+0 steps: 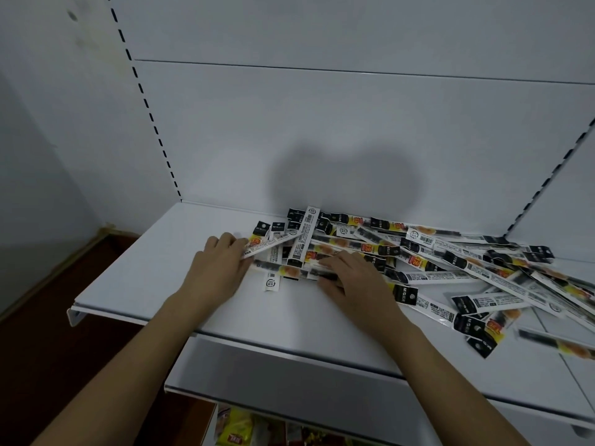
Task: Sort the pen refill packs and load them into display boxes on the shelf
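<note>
While the refill packs (418, 252) lay scattered on the shelf (154, 268), one pack (273, 244) was pinched by the left hand (219, 265); the right hand (351, 281) was rested flat on others, fingers relaxed.

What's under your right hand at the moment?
The right hand lies on overlapping pen refill packs at the pile's left end, on the white shelf. How many packs the palm covers is hidden.

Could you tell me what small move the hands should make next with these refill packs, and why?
Probably draw the few packs under both hands together into one aligned bundle. The refill packs lie criss-crossed on the shelf; the left hand pinches one white pack, the right hand rests on others, and no display box is in view.
</note>
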A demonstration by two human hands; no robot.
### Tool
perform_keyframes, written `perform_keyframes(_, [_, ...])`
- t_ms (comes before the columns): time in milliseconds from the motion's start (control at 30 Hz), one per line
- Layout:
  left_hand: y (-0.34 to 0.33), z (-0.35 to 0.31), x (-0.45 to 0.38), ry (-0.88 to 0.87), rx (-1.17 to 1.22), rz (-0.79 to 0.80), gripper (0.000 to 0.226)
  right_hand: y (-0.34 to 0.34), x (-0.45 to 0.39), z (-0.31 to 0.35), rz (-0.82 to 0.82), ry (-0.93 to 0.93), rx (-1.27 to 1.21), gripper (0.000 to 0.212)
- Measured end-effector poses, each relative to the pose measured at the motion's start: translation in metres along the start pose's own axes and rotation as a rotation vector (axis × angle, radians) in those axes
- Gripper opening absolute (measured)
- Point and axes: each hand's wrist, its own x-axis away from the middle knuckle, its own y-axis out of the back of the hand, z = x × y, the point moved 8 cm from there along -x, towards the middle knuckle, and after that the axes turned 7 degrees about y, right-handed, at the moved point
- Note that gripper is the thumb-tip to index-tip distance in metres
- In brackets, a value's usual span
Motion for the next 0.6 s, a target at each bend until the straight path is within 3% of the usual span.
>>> perform_keyframes(100, [-0.002, 0.008, -0.006, 0.111, 0.035, 0.024, 0.036, 0.002, 0.004, -0.001, -0.026, -0.008, -0.034, 0.042])
perform_keyframes(200, [0.002, 0.007, -0.012, 0.134, -0.02, 0.046, 0.029, 0.004, 0.007, 0.003, -0.057, 0.032, -0.033, 0.033])
perform_keyframes(367, [0.017, 0.022, -0.008, 0.166, -0.055, -0.107, 0.015, 0.005, 0.008, 0.003, -0.074, 0.041, -0.051, 0.031])
perform_keyframes(533, [0.042, 0.057, 0.006, 0.326, 0.26, -0.286, 0.018, 0.008, 0.008, 0.001, -0.136, 0.05, -0.081, 0.023])
perform_keyframes(600, [0.05, 0.05, 0.009, 0.304, 0.358, -0.281, 0.027, 0.01, 0.009, 0.002, -0.159, 0.061, -0.094, 0.02])
